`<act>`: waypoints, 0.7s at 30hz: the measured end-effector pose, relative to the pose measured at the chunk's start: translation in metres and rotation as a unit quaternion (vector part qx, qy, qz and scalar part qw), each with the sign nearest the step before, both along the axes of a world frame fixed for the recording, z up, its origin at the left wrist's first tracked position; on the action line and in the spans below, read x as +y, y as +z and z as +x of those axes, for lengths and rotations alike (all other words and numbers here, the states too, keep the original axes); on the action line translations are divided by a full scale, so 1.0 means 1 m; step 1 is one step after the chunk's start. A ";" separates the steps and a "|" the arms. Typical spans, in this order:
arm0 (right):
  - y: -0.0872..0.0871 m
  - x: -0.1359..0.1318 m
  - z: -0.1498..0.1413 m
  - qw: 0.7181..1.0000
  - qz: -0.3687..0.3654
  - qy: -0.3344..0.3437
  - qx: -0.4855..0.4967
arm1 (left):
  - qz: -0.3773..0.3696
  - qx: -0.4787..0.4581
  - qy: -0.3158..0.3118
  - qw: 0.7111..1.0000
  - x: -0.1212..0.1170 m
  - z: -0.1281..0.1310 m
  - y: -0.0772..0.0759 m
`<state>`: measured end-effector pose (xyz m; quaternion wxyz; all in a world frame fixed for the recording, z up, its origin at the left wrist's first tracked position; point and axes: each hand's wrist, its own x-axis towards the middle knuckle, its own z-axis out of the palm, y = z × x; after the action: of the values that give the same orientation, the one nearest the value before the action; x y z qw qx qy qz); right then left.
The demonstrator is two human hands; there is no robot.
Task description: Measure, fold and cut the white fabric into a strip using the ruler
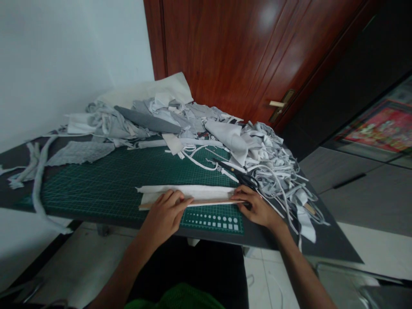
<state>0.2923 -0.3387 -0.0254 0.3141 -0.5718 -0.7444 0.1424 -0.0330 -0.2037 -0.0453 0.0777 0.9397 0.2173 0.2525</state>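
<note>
A long white fabric strip (206,191) lies crosswise near the front of the green cutting mat (125,174). Along its near side runs a thin brown edge, perhaps a stick or ruler; its kind is not clear. My left hand (167,210) is closed on the strip left of its middle, fingertips pressed on the cloth. At the strip's right end, my right hand (254,205) pinches the cloth and the brown edge between thumb and fingers. Black-handled scissors (247,179) lie just beyond my right hand, blades pointing away to the left.
Grey and white fabric scraps (193,113) are heaped along the back. Tangled strips (273,163) pile up on the right. One pale strip (40,184) hangs over the front left edge. A wooden door (225,51) stands behind the dark table (334,244).
</note>
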 end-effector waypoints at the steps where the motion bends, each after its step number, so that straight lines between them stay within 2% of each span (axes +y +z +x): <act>1: -0.004 -0.001 0.000 1.000 0.008 -0.009 -0.004 | 0.002 0.000 -0.001 1.000 0.000 0.000 0.000; 6: -0.016 -0.002 0.000 0.999 0.029 -0.035 0.008 | 0.010 0.005 -0.006 1.000 0.002 0.005 0.004; 10: -0.016 -0.002 -0.002 0.999 0.039 -0.031 0.006 | 0.001 0.010 -0.023 1.000 -0.001 0.015 0.008; 17: 0.008 0.007 -0.018 0.995 0.017 -0.004 -0.103 | -0.015 0.009 -0.024 1.000 -0.011 0.027 0.005; 21: 0.017 0.036 -0.042 0.995 -0.026 0.069 -0.071 | -0.015 0.011 -0.026 0.999 -0.013 0.022 0.002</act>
<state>0.2503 -0.3032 -0.0079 0.2348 -0.5359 -0.7985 0.1418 -0.0106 -0.2162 -0.0434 0.0960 0.9465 0.1975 0.2366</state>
